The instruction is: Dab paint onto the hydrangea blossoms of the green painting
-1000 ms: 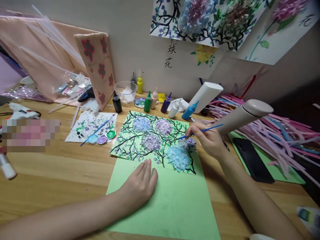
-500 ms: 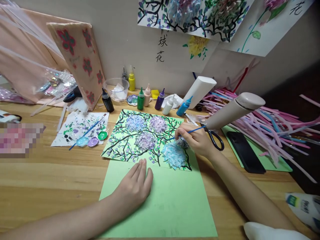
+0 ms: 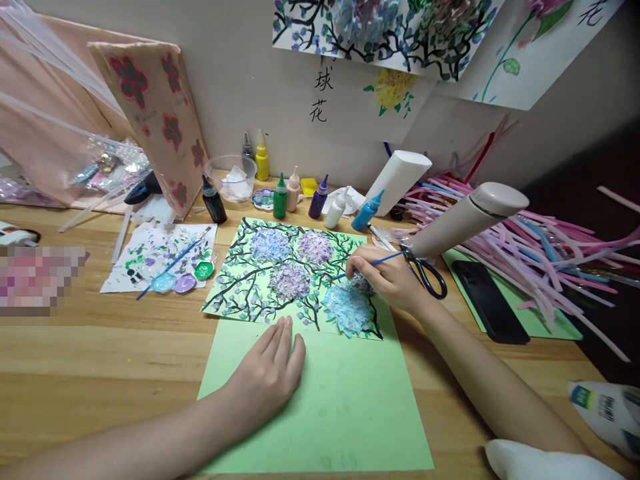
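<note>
My right hand (image 3: pixel 383 277) pinches a thin blue paintbrush (image 3: pixel 380 261), its tip at the painting's surface near the right side. The painting (image 3: pixel 250 283) has black branches, small green and purple leaves, and raised flower clusters in blue, purple and pale blue. Part of a cluster is hidden behind my right fingers. My left hand (image 3: pixel 275 363) lies flat with fingers extended on a green sheet (image 3: pixel 350 400), fingertips at the painting's lower edge. To the left, a second blue brush (image 3: pixel 175 263) rests across a paint-stained paper (image 3: pixel 135 257) beside light blue, purple and green paint dabs (image 3: pixel 185 283).
Paint bottles, including a black one (image 3: pixel 214 201) and a blue one (image 3: pixel 367 212), line the back beside a clear bowl (image 3: pixel 231 177). Scissors (image 3: pixel 427 277), a bottle (image 3: pixel 470 217), a phone (image 3: pixel 487 300) and pipe cleaners (image 3: pixel 545 233) crowd the right. Artworks (image 3: pixel 390 33) hang above.
My right hand and its brush have shifted slightly left over the painting. My left hand stays in place, and the view has moved a little.
</note>
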A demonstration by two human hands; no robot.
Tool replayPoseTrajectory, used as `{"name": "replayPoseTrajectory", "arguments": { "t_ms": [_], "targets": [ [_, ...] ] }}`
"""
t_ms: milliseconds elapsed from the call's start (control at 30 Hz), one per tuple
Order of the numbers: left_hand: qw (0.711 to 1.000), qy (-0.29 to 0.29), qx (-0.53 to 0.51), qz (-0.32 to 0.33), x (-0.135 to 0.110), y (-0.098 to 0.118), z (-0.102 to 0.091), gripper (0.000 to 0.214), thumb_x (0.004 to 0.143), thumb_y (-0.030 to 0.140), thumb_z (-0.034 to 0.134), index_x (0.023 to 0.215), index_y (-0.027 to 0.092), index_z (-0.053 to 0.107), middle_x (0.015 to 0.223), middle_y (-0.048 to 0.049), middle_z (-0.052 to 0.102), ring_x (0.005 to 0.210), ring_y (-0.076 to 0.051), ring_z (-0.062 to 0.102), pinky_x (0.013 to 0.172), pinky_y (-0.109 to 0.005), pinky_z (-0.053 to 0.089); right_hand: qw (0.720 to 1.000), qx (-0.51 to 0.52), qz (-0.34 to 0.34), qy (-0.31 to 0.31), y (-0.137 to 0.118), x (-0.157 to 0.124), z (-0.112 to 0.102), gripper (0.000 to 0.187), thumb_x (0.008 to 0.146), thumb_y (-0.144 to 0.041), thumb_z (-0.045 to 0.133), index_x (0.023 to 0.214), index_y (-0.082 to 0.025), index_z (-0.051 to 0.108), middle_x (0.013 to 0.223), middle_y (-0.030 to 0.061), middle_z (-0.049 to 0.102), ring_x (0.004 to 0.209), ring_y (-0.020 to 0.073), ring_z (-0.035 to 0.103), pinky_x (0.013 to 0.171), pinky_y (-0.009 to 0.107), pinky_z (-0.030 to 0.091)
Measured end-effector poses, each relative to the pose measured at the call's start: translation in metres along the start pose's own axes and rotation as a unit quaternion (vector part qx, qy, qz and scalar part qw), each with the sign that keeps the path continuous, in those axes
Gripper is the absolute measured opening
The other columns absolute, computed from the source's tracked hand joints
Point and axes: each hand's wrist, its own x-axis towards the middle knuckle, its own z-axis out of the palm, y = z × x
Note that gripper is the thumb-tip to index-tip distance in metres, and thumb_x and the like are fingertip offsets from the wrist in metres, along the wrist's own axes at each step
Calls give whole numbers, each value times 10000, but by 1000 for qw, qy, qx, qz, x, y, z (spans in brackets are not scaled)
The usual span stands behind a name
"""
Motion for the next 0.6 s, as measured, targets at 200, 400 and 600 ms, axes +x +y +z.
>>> {"name": "replayPoseTrajectory", "arguments": {
  "t_ms": [200, 400, 600],
  "targets": [
    [1000, -3, 16, 5, 0, 0, 0, 249, 754, 58, 404, 957, 41, 548, 1018, -240, 624, 974, -274, 603, 858, -394, 456, 1000, 2, 0, 10, 1, 0, -1, 359, 936, -311, 310, 693, -190, 546, 661, 24, 568, 655, 139, 522, 661, 274, 381],
    [1000, -5, 16, 10, 1, 0, 0, 243, 748, 63, 417, 951, 29, 547, 997, -250, 627, 959, -286, 609, 841, -392, 472, 1000, 4, -4, -11, 3, 1, -1, 333, 931, -285, 331, 701, -185, 551, 661, 20, 568, 659, 135, 518, 658, 264, 377],
    [1000, -12, 23, 13, 0, 0, -1, 254, 756, 67, 394, 960, 33, 542, 1004, -246, 626, 963, -283, 611, 837, -386, 486, 1000, 3, -4, -1, 4, 0, -3, 330, 931, -271, 330, 706, -179, 553, 676, 24, 568, 671, 132, 523, 676, 262, 378]
  ]
}}
